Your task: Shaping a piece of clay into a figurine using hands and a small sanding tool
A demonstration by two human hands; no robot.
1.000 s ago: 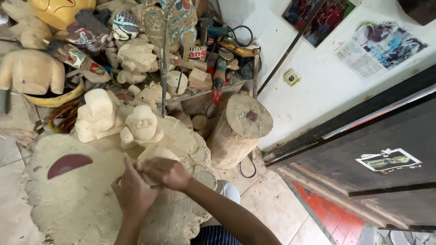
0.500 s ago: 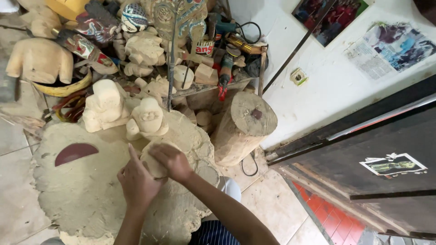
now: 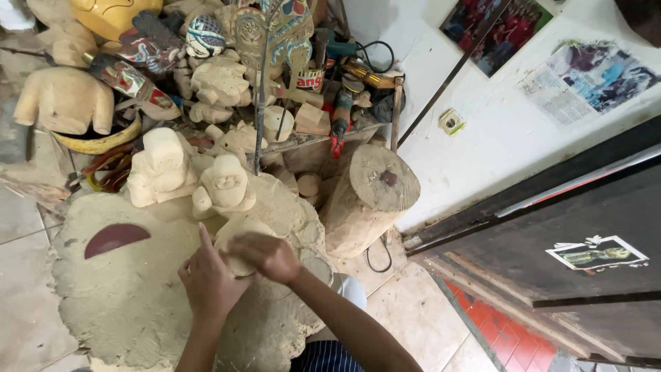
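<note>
So you've got both hands on that pale wooden carving (image 3: 237, 238) sitting on the dusty mat (image 3: 124, 303) in front of you. Your left hand (image 3: 206, 282) cups it from the near side with the index finger sticking straight up, and your right hand (image 3: 265, 256) comes over the top with the fingers curled down on it, so the piece is mostly covered and I can't really tell its shape. Just beyond your hands there are two unpainted figures standing upright side by side, a blocky figure (image 3: 162, 169) on the left and a round-faced figure (image 3: 224, 186) right next to it. A dark red half-moon piece (image 3: 116, 238) lies flat on the mat, off to your left, well apart from the carving. To your right a log stump (image 3: 368, 196) stands against the white wall (image 3: 496, 138). Further back it's a big heap of carvings, including a painted mask (image 3: 203, 34) and a pale wooden torso (image 3: 65, 100).
</note>
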